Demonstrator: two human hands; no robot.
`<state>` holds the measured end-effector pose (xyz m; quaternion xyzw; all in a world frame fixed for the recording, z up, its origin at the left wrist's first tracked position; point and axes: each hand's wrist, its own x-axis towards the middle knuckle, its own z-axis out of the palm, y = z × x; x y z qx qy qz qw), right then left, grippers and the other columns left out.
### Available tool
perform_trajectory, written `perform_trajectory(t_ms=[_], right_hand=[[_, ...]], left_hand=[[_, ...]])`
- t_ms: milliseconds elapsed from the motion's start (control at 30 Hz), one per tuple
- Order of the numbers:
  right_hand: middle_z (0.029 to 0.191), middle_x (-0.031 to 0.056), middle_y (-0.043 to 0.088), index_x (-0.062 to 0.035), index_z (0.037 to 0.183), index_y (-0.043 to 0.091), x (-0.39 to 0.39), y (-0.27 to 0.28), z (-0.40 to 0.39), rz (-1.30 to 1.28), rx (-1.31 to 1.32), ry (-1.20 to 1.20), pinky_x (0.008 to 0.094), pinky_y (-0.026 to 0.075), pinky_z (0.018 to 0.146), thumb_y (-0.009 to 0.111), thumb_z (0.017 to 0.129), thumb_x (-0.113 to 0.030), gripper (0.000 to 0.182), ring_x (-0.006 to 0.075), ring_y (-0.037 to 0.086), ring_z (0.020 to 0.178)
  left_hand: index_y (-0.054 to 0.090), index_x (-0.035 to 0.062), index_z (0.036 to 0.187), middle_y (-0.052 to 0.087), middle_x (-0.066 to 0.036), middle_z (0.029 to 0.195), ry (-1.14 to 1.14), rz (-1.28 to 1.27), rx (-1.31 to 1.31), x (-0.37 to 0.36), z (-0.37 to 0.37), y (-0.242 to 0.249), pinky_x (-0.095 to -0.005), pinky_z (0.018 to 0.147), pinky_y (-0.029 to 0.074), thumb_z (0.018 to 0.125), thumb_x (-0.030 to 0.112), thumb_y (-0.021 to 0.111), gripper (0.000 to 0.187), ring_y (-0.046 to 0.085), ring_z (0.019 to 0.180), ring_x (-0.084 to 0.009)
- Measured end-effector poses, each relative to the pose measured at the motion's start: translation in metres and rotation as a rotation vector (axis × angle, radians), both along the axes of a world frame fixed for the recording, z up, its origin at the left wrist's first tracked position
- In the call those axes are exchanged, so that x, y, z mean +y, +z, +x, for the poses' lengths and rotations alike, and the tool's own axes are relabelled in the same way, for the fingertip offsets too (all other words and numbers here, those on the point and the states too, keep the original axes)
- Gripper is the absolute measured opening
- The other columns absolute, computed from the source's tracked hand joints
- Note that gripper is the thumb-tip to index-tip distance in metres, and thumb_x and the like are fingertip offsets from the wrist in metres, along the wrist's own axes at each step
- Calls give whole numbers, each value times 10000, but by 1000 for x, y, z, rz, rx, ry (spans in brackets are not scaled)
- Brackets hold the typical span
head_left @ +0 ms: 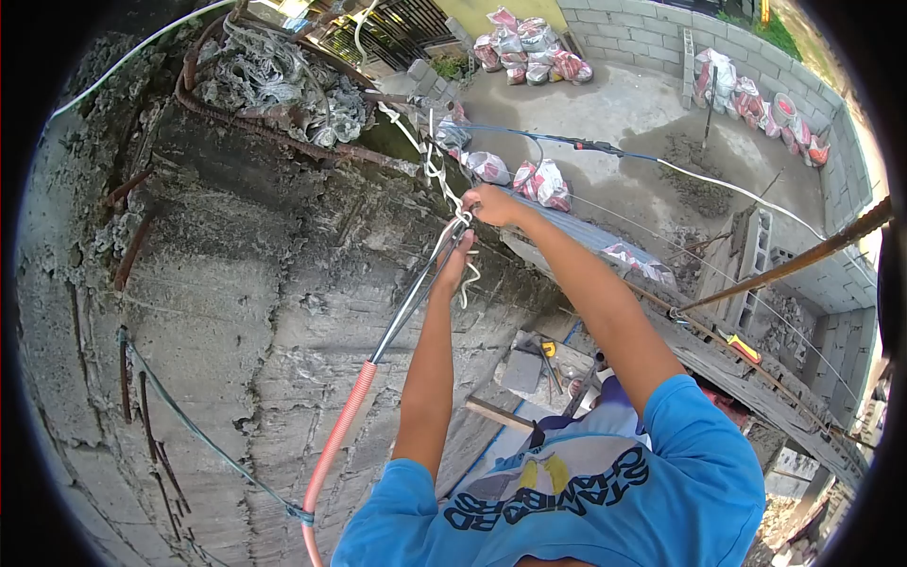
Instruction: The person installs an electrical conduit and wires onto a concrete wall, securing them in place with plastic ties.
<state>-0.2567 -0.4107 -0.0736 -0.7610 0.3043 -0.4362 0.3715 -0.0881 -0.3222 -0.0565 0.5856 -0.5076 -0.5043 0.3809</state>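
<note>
My left hand [455,261] is closed around a bundle of grey and black cables [404,317]. The cables come out of an orange corrugated conduit [342,427] at the lower left. Just above, my right hand [489,205] pinches a white cord [436,170] where it is knotted near the cable ends. Its loose tail [470,283] dangles beside my left wrist. The upper part of the cord runs up to the rusty bars at the wall's top. What exactly lies between my right fingertips is partly hidden.
A rough concrete wall [208,302] with protruding rusty rebar [132,250] fills the left. Blue-and-white cable [586,145] crosses to the right. Below lie filled sacks [543,184], a wooden plank [756,406], a yellow-and-red tool [743,348] and a hammer [501,414] near my waist.
</note>
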Motion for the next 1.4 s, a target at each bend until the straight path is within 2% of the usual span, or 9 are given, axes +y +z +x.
perform_trajectory(t_ms=[167,300,433,567,700,900,967,1300,1400], right_hand=[[899,163,672,-7,929,646,11,7,-3,78,-39,-29,390,486,787,532,649,19,304,326,637,838],[920,139,647,-15,923,633,25,-2,-1,-79,-88,-398,386,487,778,560,669,18,267,321,628,814],[996,128,624,-40,902,646,52,-1,-1,-98,-168,-577,398,468,840,615,700,-37,204,314,585,958],[992,122,626,-47,915,655,65,5,4,-70,-156,-552,411,426,909,629,709,-53,208,318,556,1026],[989,114,613,-73,896,656,63,2,5,-78,-193,-624,440,418,882,642,680,-53,218,341,540,1004],[1013,103,593,-87,895,654,66,-15,-6,-58,17,-590,447,404,876,640,664,-63,233,307,516,1051],[1013,98,591,-91,893,654,68,-14,-10,-53,105,-561,445,394,885,644,662,-72,232,299,504,1071],[995,75,575,-113,870,647,62,-8,-19,-36,242,-470,451,385,864,656,675,-86,197,302,482,1071],[998,75,575,-113,869,644,60,-13,-19,-42,222,-466,452,385,869,661,681,-94,190,304,478,1078]], left_hand=[[531,104,1155,590,8,961,29,98,332,5,-10,-4,-201,521,364,923,217,604,268,572,848,-65],[530,102,1160,583,22,951,54,97,296,6,-17,0,-191,525,359,925,217,603,272,570,856,-63],[532,106,1168,584,37,959,84,94,282,6,-18,-2,-193,525,358,923,219,607,280,568,864,-55],[506,151,1252,595,58,960,29,97,326,0,-13,-13,-207,535,360,894,207,641,387,552,827,-33],[487,123,1290,572,48,895,23,-14,93,0,-9,-19,-217,528,370,860,151,650,460,503,706,-38],[481,67,1280,597,-21,958,-97,-205,-328,-1,-4,1,-276,747,457,847,79,601,450,567,836,-118],[503,52,1240,589,-9,941,-69,-377,-319,-5,-3,-7,-276,706,454,811,65,628,447,546,811,-109],[502,21,1216,600,-78,995,11,-244,-462,5,2,-19,-306,762,472,797,146,685,474,574,826,-150],[514,-21,1168,617,-116,999,70,-129,-244,1,4,-38,-316,784,477,800,184,688,456,601,871,-180]])
